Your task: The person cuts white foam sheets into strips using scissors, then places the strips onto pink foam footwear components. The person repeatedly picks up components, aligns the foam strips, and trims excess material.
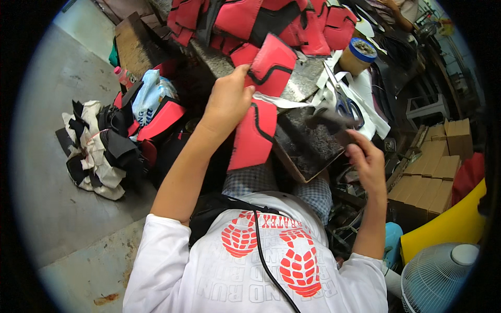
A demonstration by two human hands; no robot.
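My left hand (229, 99) is closed on a red shoe-upper piece (273, 60) with a black wavy stripe, gripping its left edge. A second such red piece (253, 136) hangs below it, and a white strip (282, 102) runs between them toward the right. In my right hand (365, 159) is a dark tool that looks like a hammer (329, 119), its head smeared by motion. The hammer is above a worn black block (308, 148) set in front of my lap. Scissors (344, 101) with dark blue handles lie just beyond it on white strips.
Many red and black pieces (237, 21) are heaped on the bench at the back. A blue-rimmed jar (360, 55) stands right of them. Fabric scraps (99, 148) pile up at left. Cardboard boxes (428, 169) and a fan (441, 276) are at right. Part of another person (402, 13) shows far back.
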